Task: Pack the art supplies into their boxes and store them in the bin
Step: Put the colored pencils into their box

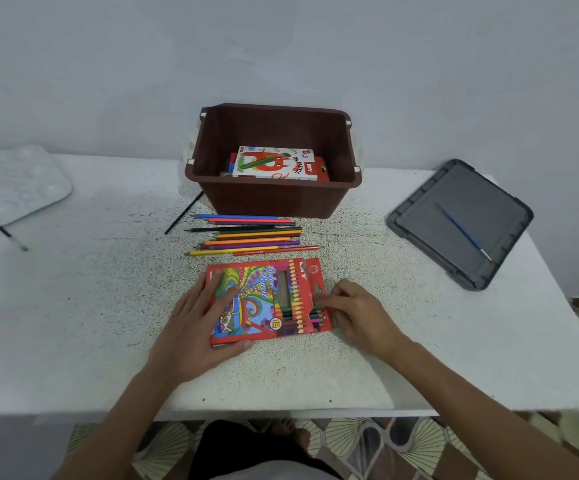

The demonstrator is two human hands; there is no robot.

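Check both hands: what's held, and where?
Right hand pinches a green pencil at its right end, by the open end of the box. Left hand presses flat on its left end.

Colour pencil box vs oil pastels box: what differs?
The colour pencil box lies on the table under the left hand, the right hand pinching a pencil at its end; the oil pastels box sits untouched in the brown bin. The colour pencil box is red with swirls; the oil pastels box is white with a red figure. Both are flat printed cartons, face up.
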